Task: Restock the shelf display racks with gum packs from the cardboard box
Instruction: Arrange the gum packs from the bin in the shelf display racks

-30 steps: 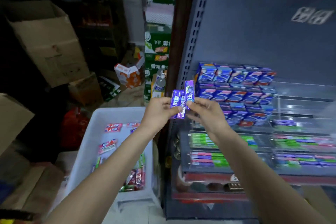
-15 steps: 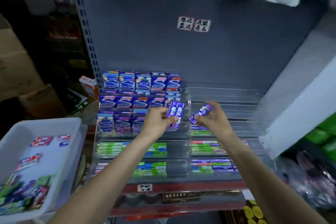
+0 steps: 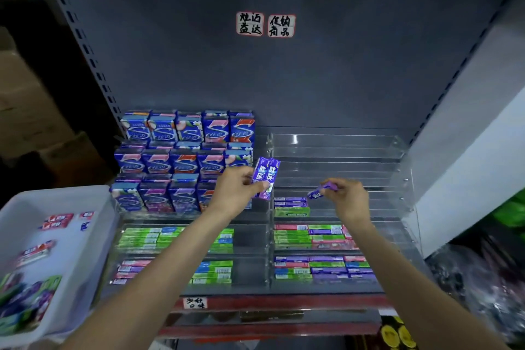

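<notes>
the view has swung off the storeroom clutter and now squares up on the clear acrylic rack (image 3: 335, 150), so the person is lined up for a placement. a second ago both hands were together on one little bundle of purple packs; now they are apart. the left hand (image 3: 235, 193) grips the purple gum packs (image 3: 266, 176) upright, fingers curled round their lower end, just in front of the stacked blue boxes (image 3: 184, 162). the right hand (image 3: 348, 197) has carried off a single purple pack (image 3: 319, 192), pinched between thumb and fingertips and tilted nose-down, and it has dropped lower than half a second ago. it hangs just above the right half's middle tier, where a short stack of purple and green packs (image 3: 291, 206) sits at the left end (the tiers above it look bare). the pack is not touching that stack yet, as far as the blur allows.

that split reads as one pack peeled off for stocking while the rest wait in reserve. the next move likely wants the pack levelled and slid in beside or on top of the stack. the white plastic bin (image 3: 93, 207) at the left holds more loose packs, so plenty of restocking remains.
</notes>
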### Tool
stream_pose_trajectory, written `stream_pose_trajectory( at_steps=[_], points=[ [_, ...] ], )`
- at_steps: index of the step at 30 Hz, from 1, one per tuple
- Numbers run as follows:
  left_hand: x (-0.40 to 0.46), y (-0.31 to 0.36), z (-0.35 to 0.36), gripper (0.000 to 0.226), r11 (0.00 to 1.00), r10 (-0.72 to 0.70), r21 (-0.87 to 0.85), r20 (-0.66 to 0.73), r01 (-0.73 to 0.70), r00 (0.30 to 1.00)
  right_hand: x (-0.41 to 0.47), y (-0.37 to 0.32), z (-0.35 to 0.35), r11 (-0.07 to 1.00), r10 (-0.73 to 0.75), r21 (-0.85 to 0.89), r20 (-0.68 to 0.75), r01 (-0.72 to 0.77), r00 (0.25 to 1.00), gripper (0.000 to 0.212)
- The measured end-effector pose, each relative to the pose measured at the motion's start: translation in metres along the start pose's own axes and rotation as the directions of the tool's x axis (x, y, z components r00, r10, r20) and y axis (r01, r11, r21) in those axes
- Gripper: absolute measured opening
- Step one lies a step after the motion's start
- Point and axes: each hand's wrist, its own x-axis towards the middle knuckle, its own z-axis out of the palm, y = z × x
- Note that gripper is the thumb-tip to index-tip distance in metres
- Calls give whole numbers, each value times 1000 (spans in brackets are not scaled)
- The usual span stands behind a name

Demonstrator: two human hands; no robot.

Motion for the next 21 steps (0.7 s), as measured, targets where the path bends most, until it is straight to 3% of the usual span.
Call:
stream_pose_trajectory(
  at_steps=[7,11,15,21],
  points=[
    [2,2,15,11,1000,9,7,25,-9,1000,0,12,7,988,2,-153,-20,-5,1000,15],
    [2,3,23,17,999,3,33,35,-4,999,0,21,11,984,90,-153,-45,-96,995,21],
    [0,3,27,22,999,5,42,43,-6,999,0,26,20,954,53,-293,-37,-62,998,17],
    [-3,2,26,24,999,8,52,32,-9,999,-3,19,30,942,34,-334,149,18,988,21]
  ],
)
